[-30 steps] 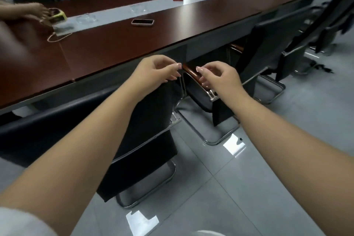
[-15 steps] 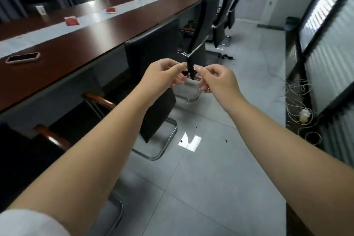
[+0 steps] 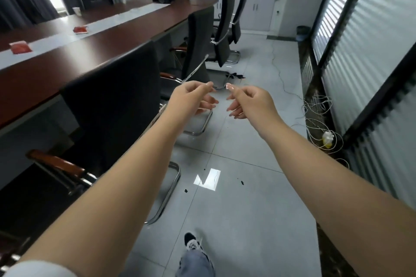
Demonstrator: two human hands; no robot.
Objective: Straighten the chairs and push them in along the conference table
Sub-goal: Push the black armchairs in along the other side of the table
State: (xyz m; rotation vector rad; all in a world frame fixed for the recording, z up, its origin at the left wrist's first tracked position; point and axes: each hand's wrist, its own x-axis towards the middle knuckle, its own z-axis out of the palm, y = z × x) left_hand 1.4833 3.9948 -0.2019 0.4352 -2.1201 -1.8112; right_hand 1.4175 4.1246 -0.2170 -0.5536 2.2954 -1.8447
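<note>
Black chair (image 3: 112,101) beside left hand (image 3: 191,99); both hands seemingly loose, empty.

Both arms reach forward over the grey tiled floor (image 3: 247,198), the left hand (image 3: 191,96) and the right hand (image 3: 249,101) held near each other in the air with fingers loosely curled, holding nothing and touching no chair. Along the left runs the dark red conference table (image 3: 90,51), with the nearest black chair (image 3: 112,101) close against its edge, a second chair (image 3: 199,45) farther along and turned at a slant, and two more chairs (image 3: 227,27) beyond it. White cables (image 3: 319,114) lie on the floor by the glass wall at right, and a shoe (image 3: 192,242) shows at the bottom.
</note>
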